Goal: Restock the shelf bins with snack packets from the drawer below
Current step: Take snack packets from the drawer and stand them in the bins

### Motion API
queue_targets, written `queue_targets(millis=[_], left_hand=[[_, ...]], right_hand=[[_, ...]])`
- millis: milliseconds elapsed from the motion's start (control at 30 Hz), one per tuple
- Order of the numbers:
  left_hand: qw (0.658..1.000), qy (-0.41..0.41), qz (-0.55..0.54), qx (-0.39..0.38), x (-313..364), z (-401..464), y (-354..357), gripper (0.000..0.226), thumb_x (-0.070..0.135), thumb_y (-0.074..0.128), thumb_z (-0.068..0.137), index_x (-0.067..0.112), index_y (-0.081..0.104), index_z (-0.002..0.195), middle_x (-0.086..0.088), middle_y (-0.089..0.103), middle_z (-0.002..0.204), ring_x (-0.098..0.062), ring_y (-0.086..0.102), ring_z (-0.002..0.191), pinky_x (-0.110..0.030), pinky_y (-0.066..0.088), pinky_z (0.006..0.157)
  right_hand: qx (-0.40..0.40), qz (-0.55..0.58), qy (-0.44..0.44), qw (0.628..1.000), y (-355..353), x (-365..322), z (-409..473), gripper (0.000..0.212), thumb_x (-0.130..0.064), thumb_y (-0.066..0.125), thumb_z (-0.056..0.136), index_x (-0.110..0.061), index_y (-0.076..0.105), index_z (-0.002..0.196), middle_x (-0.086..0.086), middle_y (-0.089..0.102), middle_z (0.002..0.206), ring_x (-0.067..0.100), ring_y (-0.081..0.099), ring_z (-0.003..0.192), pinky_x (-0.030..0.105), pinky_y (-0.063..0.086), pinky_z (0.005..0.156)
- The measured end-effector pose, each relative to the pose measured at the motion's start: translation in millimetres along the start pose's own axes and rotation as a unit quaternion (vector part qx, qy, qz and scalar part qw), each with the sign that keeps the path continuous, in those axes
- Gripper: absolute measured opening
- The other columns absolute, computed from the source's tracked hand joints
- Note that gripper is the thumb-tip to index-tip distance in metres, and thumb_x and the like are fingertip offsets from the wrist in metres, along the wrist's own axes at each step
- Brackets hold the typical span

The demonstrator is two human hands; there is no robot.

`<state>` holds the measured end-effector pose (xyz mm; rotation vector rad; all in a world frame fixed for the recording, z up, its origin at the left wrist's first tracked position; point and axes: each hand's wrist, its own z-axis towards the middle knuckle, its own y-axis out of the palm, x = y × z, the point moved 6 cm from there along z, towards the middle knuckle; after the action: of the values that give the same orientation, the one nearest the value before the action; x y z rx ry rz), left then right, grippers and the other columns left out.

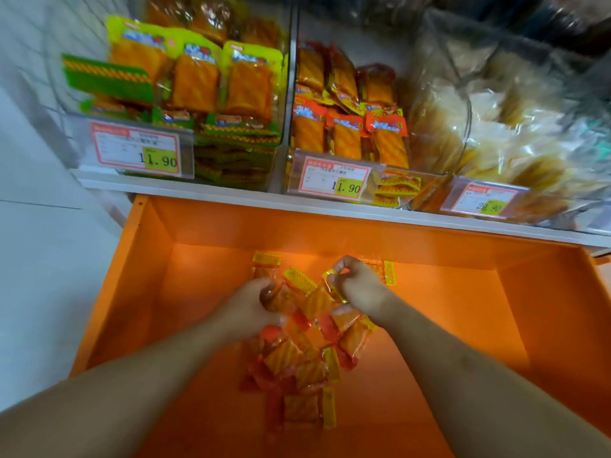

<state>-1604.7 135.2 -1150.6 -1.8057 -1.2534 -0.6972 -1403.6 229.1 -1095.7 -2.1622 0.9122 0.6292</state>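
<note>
An open orange drawer (205, 233) holds a loose pile of red and yellow snack packets (297, 361) in its middle. My left hand (251, 309) curls round packets at the pile's upper left. My right hand (357, 282) pinches a yellow-edged packet (332, 285) at the pile's upper right. Above the drawer, a clear shelf bin (344, 127) holds the same red and yellow packets. A bin to its left (198, 94) is stacked with green-edged packets.
A third clear bin (496, 127) at the right holds pale packets. Price tags (139, 148) hang on each bin front. A white shelf edge (231, 193) runs just above the drawer's back wall. White floor lies at the left.
</note>
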Motion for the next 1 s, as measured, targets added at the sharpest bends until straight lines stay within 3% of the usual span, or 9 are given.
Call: queue_targets(millis=[100, 267, 333, 500, 567, 633, 800, 900, 1000], left_hand=[[1.0, 0.002, -0.015, 0.011, 25, -16, -30, 0.035, 0.004, 0.087, 0.076, 0.019, 0.071, 0.104, -0.002, 0.078, 0.098, -0.023, 0.073, 0.091, -0.038, 0.058, 0.076], [0.999, 0.011, -0.035, 0.025, 76, -63, -65, 0.015, 0.004, 0.078, 0.082, 0.016, 0.069, 0.081, 0.004, 0.072, 0.066, -0.011, 0.064, 0.056, -0.028, 0.051, 0.053], [0.999, 0.024, -0.035, 0.02, 98, -88, -76, 0.009, 0.022, 0.079, 0.075, 0.017, 0.073, 0.079, 0.001, 0.073, 0.069, -0.014, 0.065, 0.064, -0.035, 0.053, 0.063], [0.993, 0.06, -0.097, -0.032, 162, -165, -86, 0.042, 0.049, 0.081, 0.078, 0.016, 0.076, 0.103, -0.004, 0.077, 0.092, -0.026, 0.07, 0.08, -0.038, 0.05, 0.074], [0.99, 0.093, -0.09, -0.052, 183, -193, -81, 0.045, 0.045, 0.086, 0.079, 0.014, 0.074, 0.11, -0.007, 0.079, 0.105, -0.027, 0.074, 0.1, -0.043, 0.057, 0.089], [0.99, 0.13, -0.05, -0.036, 195, -210, -82, 0.026, 0.024, 0.083, 0.087, 0.011, 0.073, 0.107, -0.011, 0.077, 0.108, -0.024, 0.072, 0.106, -0.044, 0.054, 0.098], [0.985, 0.165, -0.04, 0.004, 208, -222, -94, 0.03, 0.033, 0.083, 0.077, 0.03, 0.078, 0.107, 0.005, 0.078, 0.111, -0.01, 0.069, 0.112, -0.046, 0.053, 0.104], [0.983, 0.18, -0.033, -0.007, 215, -216, -95, 0.031, 0.031, 0.084, 0.082, 0.033, 0.075, 0.112, 0.007, 0.077, 0.112, -0.01, 0.069, 0.113, -0.047, 0.055, 0.098], [0.983, 0.182, -0.011, -0.005, 219, -206, -100, 0.027, 0.029, 0.083, 0.087, 0.033, 0.075, 0.113, 0.006, 0.077, 0.11, -0.01, 0.069, 0.112, -0.045, 0.056, 0.098]], right_hand=[[0.007, -0.015, -0.034, 0.999, -12, -34, -25, 0.006, -0.013, 0.056, 0.106, -0.014, 0.05, 0.103, 0.003, 0.034, 0.071, 0.016, 0.048, 0.056, 0.051, 0.065, 0.062], [-0.006, -0.019, -0.104, 0.994, -35, -83, -91, 0.01, -0.011, 0.06, 0.104, -0.014, 0.052, 0.098, 0.007, 0.038, 0.073, 0.015, 0.046, 0.058, 0.048, 0.064, 0.058], [-0.013, 0.013, -0.144, 0.989, -44, -104, -124, 0.008, -0.011, 0.061, 0.104, -0.012, 0.054, 0.099, 0.009, 0.037, 0.078, 0.018, 0.045, 0.063, 0.043, 0.063, 0.055], [-0.006, 0.099, -0.255, 0.962, -47, -143, -204, 0.008, -0.01, 0.061, 0.104, -0.009, 0.053, 0.1, 0.009, 0.034, 0.078, 0.021, 0.045, 0.059, 0.039, 0.059, 0.051], [0.01, 0.087, -0.292, 0.952, -42, -153, -229, 0.012, -0.01, 0.061, 0.103, -0.006, 0.051, 0.099, 0.007, 0.033, 0.071, 0.02, 0.046, 0.052, 0.049, 0.061, 0.054], [0.057, 0.056, -0.329, 0.941, -39, -160, -247, 0.015, -0.008, 0.063, 0.102, -0.009, 0.051, 0.092, 0.005, 0.036, 0.07, 0.018, 0.05, 0.05, 0.053, 0.061, 0.053], [0.213, -0.107, -0.424, 0.874, -51, -177, -265, 0.027, -0.02, 0.08, 0.089, -0.032, 0.056, 0.094, -0.009, 0.058, 0.097, 0.01, 0.059, 0.093, 0.029, 0.051, 0.077], [0.078, -0.02, -0.335, 0.939, -54, -170, -249, 0.049, -0.03, 0.088, 0.082, -0.035, 0.059, 0.121, -0.009, 0.065, 0.113, 0.005, 0.062, 0.11, 0.031, 0.055, 0.094], [-0.027, 0.011, -0.319, 0.947, -46, -177, -245, 0.041, -0.019, 0.089, 0.082, -0.024, 0.068, 0.117, 0.002, 0.077, 0.103, 0.02, 0.074, 0.096, 0.045, 0.061, 0.089]])
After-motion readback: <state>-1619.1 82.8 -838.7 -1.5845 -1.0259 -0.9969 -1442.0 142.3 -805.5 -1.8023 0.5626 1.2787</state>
